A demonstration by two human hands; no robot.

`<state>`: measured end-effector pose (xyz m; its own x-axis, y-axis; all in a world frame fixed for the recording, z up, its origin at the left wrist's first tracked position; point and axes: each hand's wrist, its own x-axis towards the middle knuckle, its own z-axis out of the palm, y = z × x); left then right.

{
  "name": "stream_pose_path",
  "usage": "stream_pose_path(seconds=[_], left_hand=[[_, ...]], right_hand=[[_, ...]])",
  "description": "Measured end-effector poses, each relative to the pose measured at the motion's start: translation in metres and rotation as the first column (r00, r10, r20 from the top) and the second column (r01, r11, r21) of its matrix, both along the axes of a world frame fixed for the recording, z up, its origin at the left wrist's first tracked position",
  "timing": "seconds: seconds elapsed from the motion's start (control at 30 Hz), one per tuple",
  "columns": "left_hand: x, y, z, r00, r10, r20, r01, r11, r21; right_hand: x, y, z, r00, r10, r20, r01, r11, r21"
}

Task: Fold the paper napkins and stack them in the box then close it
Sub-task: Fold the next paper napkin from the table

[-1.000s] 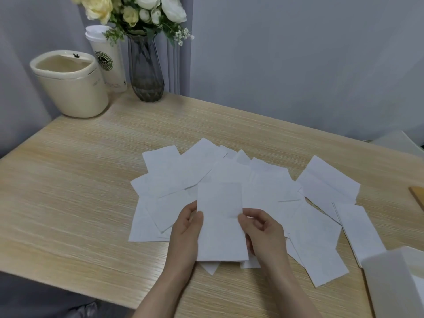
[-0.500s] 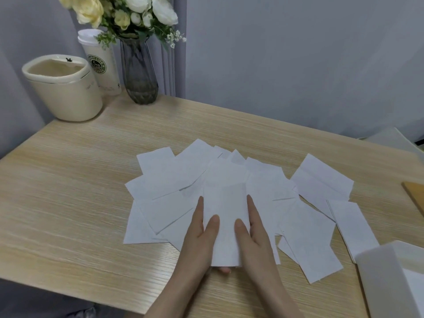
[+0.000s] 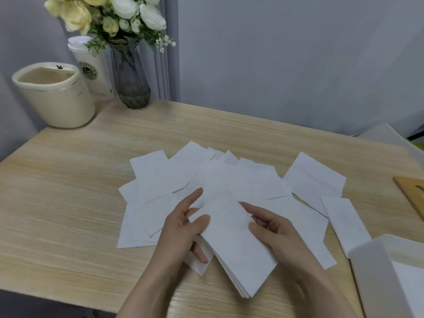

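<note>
- Wooden table (image 3: pixel 68 203): taken as the landmark, everything below is placed on it.
- Loose paper napkins (image 3: pixel 174 180): fanned flat and overlapping across the table's middle, with two more (image 3: pixel 316 180) lying apart toward its right side.
- White box (image 3: pixel 376 278): seen open at the table's near right corner, white sheets visible inside.
- Cream bin (image 3: pixel 55 97): placed at the table's far left corner, next to a lidded paper cup (image 3: pixel 94 70) and a grey glass vase (image 3: pixel 130 79) of flowers.
- Folded napkin (image 3: pixel 236 244): held just above the table's near edge, tilted, layered edges visible at its near end.
- Left hand (image 3: pixel 183 228): thumb pressed on top of the folded napkin's left edge, fingers beneath, so it is pinched.
- Right hand (image 3: pixel 277 232): fingers curled around the folded napkin's right edge, gripping it.
</note>
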<state>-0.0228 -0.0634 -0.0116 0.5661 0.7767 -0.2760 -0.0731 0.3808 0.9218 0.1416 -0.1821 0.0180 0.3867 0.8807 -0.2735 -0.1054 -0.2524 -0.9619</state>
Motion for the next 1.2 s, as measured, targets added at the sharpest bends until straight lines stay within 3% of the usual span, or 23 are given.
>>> stream_pose_path(seconds=[0.13,0.3,0.47,0.7,0.9,1.2], left_hand=[[0.008,-0.007,0.007,0.976,0.204,0.077,-0.205,0.979,0.006],[0.019,-0.026,0.017,0.95,0.296,0.095,-0.304,0.949,0.084],[0.026,-0.038,0.024,0.976,0.209,0.066,-0.214,0.973,0.086],[0.036,-0.049,0.032,0.998,0.061,0.029,-0.065,0.982,0.18],[0.059,-0.071,0.043,0.996,-0.064,0.062,0.05,0.977,0.209],[0.106,-0.112,0.045,0.983,-0.182,-0.002,0.178,0.956,0.234]], right_hand=[[0.002,-0.01,-0.005,0.97,-0.224,-0.091,0.229,0.972,0.053],[-0.015,-0.021,-0.009,0.94,-0.34,-0.03,0.338,0.917,0.21],[-0.011,-0.033,0.003,0.894,-0.417,0.165,0.377,0.898,0.226],[0.005,-0.056,0.022,0.876,-0.446,0.184,0.404,0.887,0.226],[0.017,-0.083,0.034,0.709,-0.612,0.351,0.549,0.791,0.271],[0.05,-0.137,0.041,0.532,-0.694,0.486,0.655,0.7,0.283]])
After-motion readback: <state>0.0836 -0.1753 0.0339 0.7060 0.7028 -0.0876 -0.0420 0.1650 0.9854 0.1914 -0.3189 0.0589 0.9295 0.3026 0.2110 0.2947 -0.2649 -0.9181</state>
